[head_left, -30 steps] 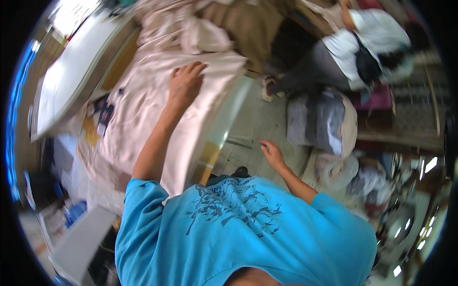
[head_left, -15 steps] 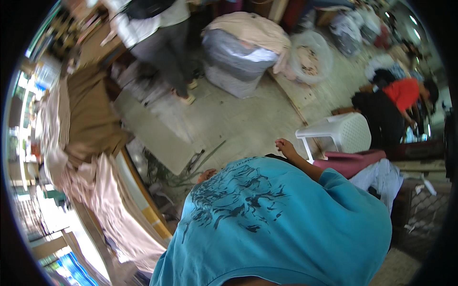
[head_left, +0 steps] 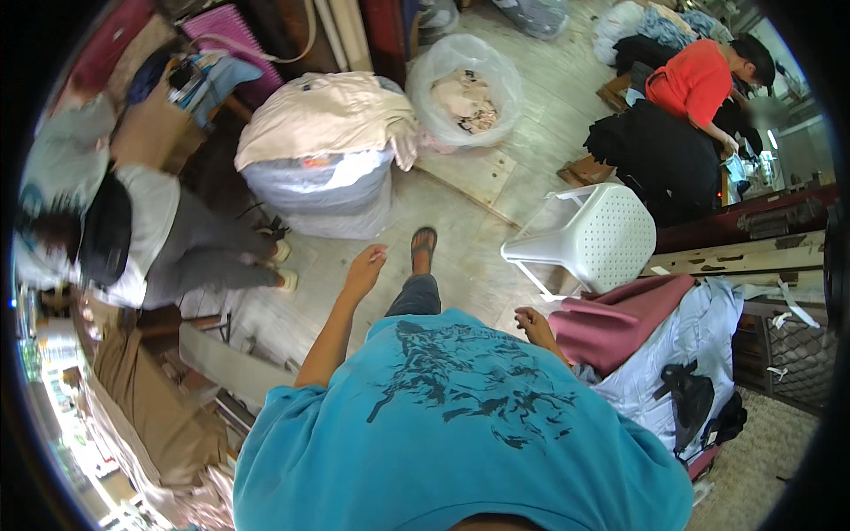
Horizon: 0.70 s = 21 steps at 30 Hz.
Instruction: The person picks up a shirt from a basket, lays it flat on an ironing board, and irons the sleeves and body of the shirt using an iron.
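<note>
My left hand [head_left: 363, 271] reaches out ahead of me over the floor, fingers loosely bent, with nothing plainly in it. On the other side my right hand [head_left: 536, 326] hangs by my blue shirt, fingers half curled and apart, with no object showing. Closest to the right hand is a dark pink cloth [head_left: 617, 323], draped beside a white plastic stool [head_left: 614, 237]. Neither hand touches the stool. One sandalled foot [head_left: 424, 250] of mine is stretched forward on the floor.
Ahead stands a large wrapped bundle [head_left: 319, 190] topped with beige cloth, next to a clear plastic bag [head_left: 498, 66] holding fabric pieces. A person in grey trousers [head_left: 204, 248] stands at left; another in a red shirt [head_left: 695, 81] bends over work at right. Brown cloth [head_left: 146, 403] covers a left-hand surface.
My view has swung to the right, and the bundle and bag now lie nearer. My left arm has come into view, stretched forward. My right hand is lower beside the shirt.
</note>
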Each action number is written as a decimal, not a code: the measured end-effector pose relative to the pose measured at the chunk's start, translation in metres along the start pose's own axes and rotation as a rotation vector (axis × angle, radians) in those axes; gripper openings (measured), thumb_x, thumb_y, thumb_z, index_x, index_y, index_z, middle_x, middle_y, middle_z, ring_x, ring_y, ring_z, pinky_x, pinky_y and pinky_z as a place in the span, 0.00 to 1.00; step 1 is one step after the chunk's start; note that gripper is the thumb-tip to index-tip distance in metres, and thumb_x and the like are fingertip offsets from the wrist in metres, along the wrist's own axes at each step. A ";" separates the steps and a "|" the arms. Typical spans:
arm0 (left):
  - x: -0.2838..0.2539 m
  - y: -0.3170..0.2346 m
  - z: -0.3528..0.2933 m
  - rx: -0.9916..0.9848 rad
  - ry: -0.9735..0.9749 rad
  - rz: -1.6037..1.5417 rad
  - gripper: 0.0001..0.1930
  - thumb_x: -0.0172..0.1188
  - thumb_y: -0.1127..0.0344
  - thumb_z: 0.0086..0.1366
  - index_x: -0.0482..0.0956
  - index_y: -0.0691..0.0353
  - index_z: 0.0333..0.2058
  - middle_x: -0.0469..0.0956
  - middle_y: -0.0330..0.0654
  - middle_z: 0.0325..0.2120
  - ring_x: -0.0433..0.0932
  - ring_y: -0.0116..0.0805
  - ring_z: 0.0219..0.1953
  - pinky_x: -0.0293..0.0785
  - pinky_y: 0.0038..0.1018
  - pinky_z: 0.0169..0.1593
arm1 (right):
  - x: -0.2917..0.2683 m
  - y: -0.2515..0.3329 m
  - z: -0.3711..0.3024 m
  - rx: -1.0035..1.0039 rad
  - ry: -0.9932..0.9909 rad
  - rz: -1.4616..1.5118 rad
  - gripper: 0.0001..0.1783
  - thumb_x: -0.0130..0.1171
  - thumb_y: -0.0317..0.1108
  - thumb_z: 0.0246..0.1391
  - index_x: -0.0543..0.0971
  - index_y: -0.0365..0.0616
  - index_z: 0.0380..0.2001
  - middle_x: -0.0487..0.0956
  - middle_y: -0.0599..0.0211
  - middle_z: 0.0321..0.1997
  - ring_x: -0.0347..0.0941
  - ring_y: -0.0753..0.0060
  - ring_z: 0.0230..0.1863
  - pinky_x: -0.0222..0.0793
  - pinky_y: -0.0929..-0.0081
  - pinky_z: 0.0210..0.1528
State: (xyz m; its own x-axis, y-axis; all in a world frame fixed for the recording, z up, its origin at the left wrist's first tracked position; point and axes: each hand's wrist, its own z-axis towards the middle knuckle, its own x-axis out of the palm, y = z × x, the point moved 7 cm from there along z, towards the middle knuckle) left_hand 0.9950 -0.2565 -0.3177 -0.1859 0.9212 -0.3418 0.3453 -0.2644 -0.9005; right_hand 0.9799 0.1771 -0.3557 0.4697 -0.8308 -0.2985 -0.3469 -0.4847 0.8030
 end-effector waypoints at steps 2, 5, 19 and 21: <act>0.032 -0.021 0.081 0.052 0.104 -0.022 0.16 0.51 0.63 0.60 0.72 0.66 0.45 0.76 0.47 0.40 0.75 0.37 0.42 0.68 0.28 0.46 | -0.018 -0.002 0.020 0.105 -0.080 0.031 0.18 0.52 0.39 0.52 0.74 0.37 0.42 0.77 0.61 0.35 0.73 0.71 0.32 0.69 0.75 0.36; 0.088 -0.051 0.222 0.086 0.237 0.027 0.17 0.51 0.61 0.60 0.72 0.65 0.45 0.76 0.48 0.41 0.75 0.39 0.44 0.68 0.27 0.47 | -0.039 -0.006 0.052 0.149 -0.290 0.179 0.18 0.53 0.38 0.52 0.73 0.36 0.42 0.77 0.61 0.36 0.73 0.70 0.32 0.69 0.76 0.36; 0.210 0.073 0.704 -0.616 -0.245 -0.359 0.22 0.53 0.64 0.57 0.66 0.62 0.51 0.71 0.47 0.46 0.73 0.39 0.41 0.66 0.32 0.46 | -0.025 0.056 0.126 0.822 -0.472 0.329 0.18 0.52 0.38 0.55 0.70 0.40 0.46 0.75 0.64 0.39 0.72 0.74 0.36 0.66 0.80 0.36; 0.211 0.132 0.735 -0.781 -0.361 -0.358 0.22 0.54 0.65 0.57 0.65 0.61 0.51 0.70 0.46 0.45 0.72 0.40 0.40 0.68 0.33 0.42 | -0.031 0.041 0.121 0.878 -0.462 0.382 0.17 0.51 0.36 0.54 0.71 0.40 0.46 0.75 0.64 0.39 0.73 0.74 0.36 0.65 0.80 0.35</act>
State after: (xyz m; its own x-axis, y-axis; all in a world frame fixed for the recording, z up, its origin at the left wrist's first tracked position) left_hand 0.3256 -0.3069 -0.7066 -0.6308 0.7312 -0.2597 0.7086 0.4065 -0.5768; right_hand 0.8529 0.1494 -0.3757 -0.0839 -0.9036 -0.4202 -0.9571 -0.0443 0.2864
